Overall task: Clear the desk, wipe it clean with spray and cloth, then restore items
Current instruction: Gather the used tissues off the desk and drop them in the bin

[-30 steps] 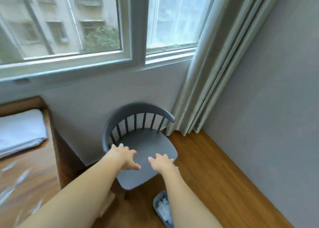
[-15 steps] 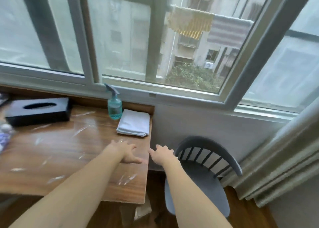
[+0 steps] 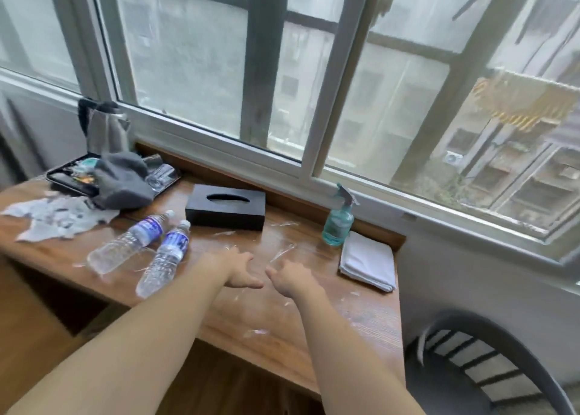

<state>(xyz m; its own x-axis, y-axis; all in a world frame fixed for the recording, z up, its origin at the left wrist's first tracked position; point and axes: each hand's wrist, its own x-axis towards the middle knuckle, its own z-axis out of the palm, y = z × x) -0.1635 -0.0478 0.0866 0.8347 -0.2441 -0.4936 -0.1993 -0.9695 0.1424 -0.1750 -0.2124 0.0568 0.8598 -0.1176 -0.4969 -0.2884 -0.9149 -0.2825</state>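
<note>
A wooden desk (image 3: 257, 314) under the window carries white smears. On it lie two clear water bottles (image 3: 125, 246) (image 3: 164, 259) on their sides, a black tissue box (image 3: 226, 210), a teal spray bottle (image 3: 337, 223) and a folded white cloth (image 3: 367, 260) at the right end. Crumpled paper (image 3: 53, 216), a grey cloth (image 3: 122, 185) and a black tray (image 3: 72, 176) crowd the left end. My left hand (image 3: 235, 268) and my right hand (image 3: 293, 278) hover side by side over the desk's middle, fingers relaxed, holding nothing.
A metal kettle (image 3: 103, 128) stands behind the tray by the window frame. A grey spindle-back chair (image 3: 489, 355) sits at the lower right, beside the desk's right end. Wooden floor (image 3: 37, 330) shows below the desk's front edge.
The view has swung left from the chair and curtain to the desk, bringing the bottles, tray and kettle into sight. Both hands stay extended and empty, now over the desk's middle.
</note>
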